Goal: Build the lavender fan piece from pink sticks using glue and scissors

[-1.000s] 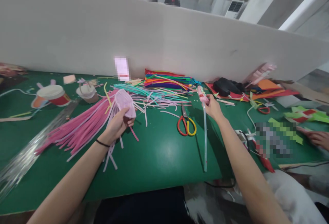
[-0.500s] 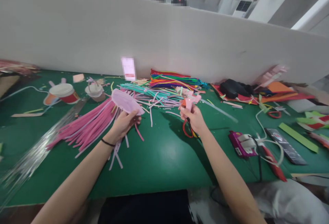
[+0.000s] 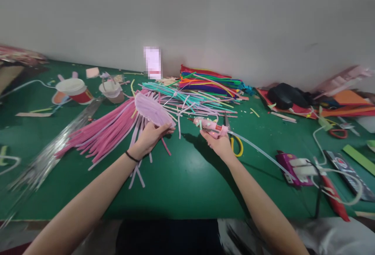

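Observation:
My left hand pinches the near edge of a flat lilac oval piece that looks made of pipe cleaners, tilted above the table. Pink pipe cleaners lie spread under and beside it. A pink hot glue gun is gripped in my right hand, its nozzle aimed left at the oval but apart from it. From the gun's back a long clear glue stick sticks out to the right. Yellow-handled scissors lie just behind my right wrist, partly hidden.
Turquoise, lilac and rainbow pipe cleaners are heaped at the back. Two cups, a white-lidded one and a smaller one, stand left. A purple power strip with cables, and a red folder lie right. A white partition rises behind.
My right hand has turned the glue gun so its nozzle points left and its glue stick trails right. The oval stays in my left hand. The view has tilted down.

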Demonstrator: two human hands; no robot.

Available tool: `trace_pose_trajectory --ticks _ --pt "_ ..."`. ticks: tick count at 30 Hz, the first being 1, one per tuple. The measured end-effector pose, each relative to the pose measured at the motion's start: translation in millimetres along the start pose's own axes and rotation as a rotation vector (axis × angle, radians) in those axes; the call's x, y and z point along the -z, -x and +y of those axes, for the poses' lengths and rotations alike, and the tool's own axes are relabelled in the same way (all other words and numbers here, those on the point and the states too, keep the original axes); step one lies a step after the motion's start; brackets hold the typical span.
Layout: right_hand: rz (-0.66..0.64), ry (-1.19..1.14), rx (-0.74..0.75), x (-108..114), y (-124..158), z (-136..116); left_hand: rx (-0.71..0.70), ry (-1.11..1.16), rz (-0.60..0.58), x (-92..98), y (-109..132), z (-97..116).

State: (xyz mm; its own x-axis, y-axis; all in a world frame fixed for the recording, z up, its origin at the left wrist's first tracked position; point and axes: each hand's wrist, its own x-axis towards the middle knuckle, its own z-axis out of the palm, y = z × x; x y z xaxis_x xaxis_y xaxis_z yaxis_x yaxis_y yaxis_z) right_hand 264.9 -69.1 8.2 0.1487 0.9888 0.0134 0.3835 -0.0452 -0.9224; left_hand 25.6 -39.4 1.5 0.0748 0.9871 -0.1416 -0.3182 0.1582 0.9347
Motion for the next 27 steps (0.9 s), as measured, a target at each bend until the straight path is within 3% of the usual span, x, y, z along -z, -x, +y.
trace_pose_trajectory --ticks 11,17,27 --pt "-0.053 -0.005 0.065 -12 7 -2 0.022 0.027 0.026 -1.1 3 5" --pt "-0.037 0.047 0.049 -14 8 0 0.04 0.052 -0.019 -1.3 2 2" --pt "0.009 -0.033 0.092 -22 9 1 0.005 -0.001 0.002 -4.3 4 4"
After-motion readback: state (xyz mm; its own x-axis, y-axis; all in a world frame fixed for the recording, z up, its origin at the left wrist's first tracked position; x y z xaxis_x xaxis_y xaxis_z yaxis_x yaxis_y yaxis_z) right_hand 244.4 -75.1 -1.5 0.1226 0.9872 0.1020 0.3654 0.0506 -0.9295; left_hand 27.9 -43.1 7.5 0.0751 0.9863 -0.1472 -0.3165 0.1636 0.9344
